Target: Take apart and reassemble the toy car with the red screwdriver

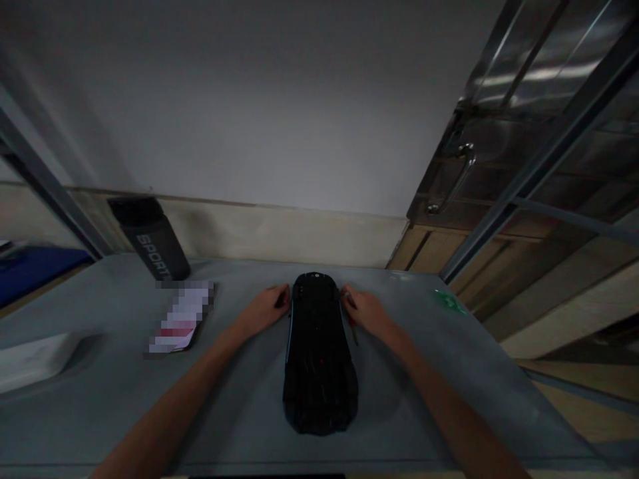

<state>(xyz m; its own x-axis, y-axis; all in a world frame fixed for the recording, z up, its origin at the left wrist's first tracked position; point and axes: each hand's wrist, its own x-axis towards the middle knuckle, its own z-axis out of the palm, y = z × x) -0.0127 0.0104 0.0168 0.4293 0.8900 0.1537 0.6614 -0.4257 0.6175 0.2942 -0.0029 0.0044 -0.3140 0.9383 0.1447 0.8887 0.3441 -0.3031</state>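
A black toy car (pixel 319 352) lies with its dark underside up at the middle of the grey table. My left hand (pixel 267 308) is at the car's far left edge, its fingers curled against the side. At the far right edge, my right hand (pixel 364 309) has its fingers bent and touching the car. A thin screwdriver with a red part (pixel 353 327) lies on the table, partly under my right hand. Both hands are closed around the car's far end.
A black bottle (pixel 158 243) stands at the back left, with a phone (pixel 182 319) lying in front of it. A white object (pixel 37 360) sits at the left edge. Green scraps (pixel 449 301) lie at the right. A wall and metal frame posts border the table (pixel 239 426).
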